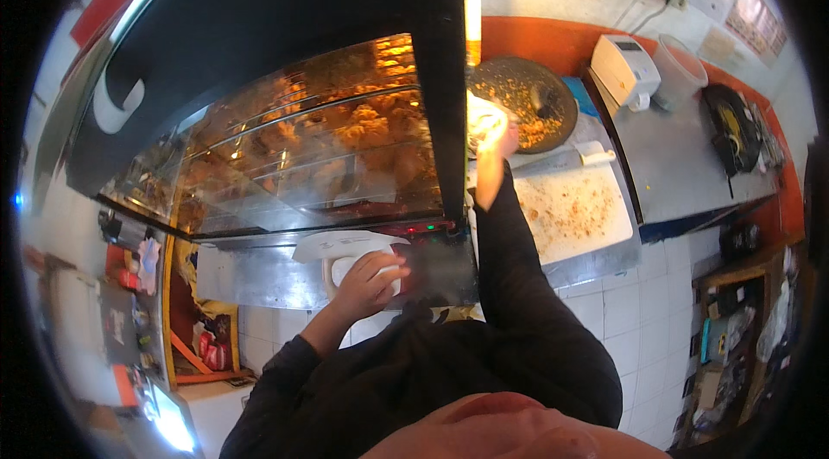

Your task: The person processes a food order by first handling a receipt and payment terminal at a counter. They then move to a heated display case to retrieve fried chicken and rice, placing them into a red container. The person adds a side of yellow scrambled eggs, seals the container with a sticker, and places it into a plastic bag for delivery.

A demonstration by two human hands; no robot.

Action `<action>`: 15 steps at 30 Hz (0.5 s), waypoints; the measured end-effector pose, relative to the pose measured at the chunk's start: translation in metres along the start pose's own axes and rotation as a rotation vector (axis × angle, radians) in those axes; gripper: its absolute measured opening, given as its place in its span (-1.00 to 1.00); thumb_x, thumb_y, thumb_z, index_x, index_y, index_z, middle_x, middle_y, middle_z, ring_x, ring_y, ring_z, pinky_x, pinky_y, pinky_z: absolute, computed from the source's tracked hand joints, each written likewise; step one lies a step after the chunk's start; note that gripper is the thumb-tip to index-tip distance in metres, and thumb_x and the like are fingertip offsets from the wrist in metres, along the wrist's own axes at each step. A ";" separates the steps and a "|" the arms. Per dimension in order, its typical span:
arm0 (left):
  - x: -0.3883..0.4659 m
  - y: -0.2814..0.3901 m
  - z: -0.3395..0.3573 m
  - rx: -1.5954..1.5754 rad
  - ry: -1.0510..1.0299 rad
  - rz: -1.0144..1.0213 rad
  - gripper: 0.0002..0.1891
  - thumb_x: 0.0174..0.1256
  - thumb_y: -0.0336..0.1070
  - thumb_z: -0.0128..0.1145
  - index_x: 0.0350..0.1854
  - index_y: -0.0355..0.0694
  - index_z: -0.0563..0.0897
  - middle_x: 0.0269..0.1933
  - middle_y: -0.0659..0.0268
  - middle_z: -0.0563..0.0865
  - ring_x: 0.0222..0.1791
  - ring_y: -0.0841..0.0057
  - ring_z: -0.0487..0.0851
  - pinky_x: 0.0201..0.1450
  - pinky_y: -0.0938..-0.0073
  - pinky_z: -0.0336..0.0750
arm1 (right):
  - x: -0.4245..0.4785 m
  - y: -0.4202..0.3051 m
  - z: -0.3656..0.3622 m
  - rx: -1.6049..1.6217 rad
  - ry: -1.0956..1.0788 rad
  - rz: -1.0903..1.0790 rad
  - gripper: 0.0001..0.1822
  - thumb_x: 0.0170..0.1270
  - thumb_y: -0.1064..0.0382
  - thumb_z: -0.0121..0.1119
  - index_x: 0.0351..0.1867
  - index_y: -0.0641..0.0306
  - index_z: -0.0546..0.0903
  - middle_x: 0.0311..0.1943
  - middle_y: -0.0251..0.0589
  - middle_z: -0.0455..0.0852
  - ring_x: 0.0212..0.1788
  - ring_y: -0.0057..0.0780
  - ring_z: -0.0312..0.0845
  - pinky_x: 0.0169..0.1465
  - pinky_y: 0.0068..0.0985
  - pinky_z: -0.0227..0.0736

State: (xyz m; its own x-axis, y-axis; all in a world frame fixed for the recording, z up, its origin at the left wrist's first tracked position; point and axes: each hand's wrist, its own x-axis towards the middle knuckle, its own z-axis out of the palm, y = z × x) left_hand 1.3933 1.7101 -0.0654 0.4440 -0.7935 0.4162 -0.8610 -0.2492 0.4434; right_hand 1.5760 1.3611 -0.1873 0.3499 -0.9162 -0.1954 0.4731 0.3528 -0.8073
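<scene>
My left hand (370, 284) lies over a white round container (343, 270), fingers curled across its top at the front of the steel counter. A sheet of white paper (343, 244) with print on it sits just behind the container. Further right, my right hand (505, 138) reaches beside a pale, overexposed item (486, 119) under a bright lamp; its fingers are mostly hidden by glare. Next to that hand is a wide dark stone mortar (565, 125) holding crushed orange-red food (528, 132). A white cutting board (579, 213) strewn with brown crumbs lies nearer to me.
A glass-fronted warming cabinet (447, 135) with fried food (363, 125) inside stands before me. A white-handled cleaver (596, 154) rests behind the board. A label printer (625, 70), a clear plastic tub (680, 73) and a black bag (732, 128) occupy the right counter.
</scene>
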 end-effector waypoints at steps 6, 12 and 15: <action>0.114 0.050 0.002 -0.232 0.181 0.066 -0.64 0.06 -0.36 0.28 -0.07 -0.24 0.51 -0.03 0.12 0.56 0.00 0.22 0.55 0.02 0.30 0.49 | -0.188 -0.154 -0.066 0.158 -0.449 -0.608 -0.66 0.30 0.33 0.02 0.02 0.56 0.48 0.06 0.08 0.53 0.21 -0.26 0.38 0.28 -0.42 0.25; 0.103 0.071 -0.011 -0.245 0.226 0.326 -0.74 0.07 -0.35 0.18 -0.16 -0.25 0.56 -0.15 0.21 0.60 -0.12 0.29 0.59 -0.09 0.38 0.51 | -0.284 -0.211 -0.092 0.492 -0.723 -0.218 -0.69 0.29 0.44 -0.05 0.00 0.63 0.48 0.08 0.14 0.51 0.22 -0.14 0.38 0.33 -0.34 0.20; 0.084 0.074 -0.030 -0.199 0.248 0.430 -0.75 0.02 -0.39 0.11 -0.20 -0.25 0.56 -0.20 0.25 0.60 -0.18 0.32 0.59 -0.11 0.41 0.51 | -0.311 -0.219 -0.077 0.375 -0.673 -0.216 -0.55 0.32 0.40 -0.06 0.23 0.49 0.28 0.20 0.02 0.42 0.25 -0.15 0.34 0.37 -0.30 0.14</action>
State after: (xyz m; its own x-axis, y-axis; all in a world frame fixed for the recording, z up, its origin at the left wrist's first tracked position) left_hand 1.3746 1.6417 0.0260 0.1273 -0.6399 0.7579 -0.9249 0.1993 0.3237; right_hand 1.3013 1.5538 0.0071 0.5755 -0.7023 0.4189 0.7847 0.3302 -0.5246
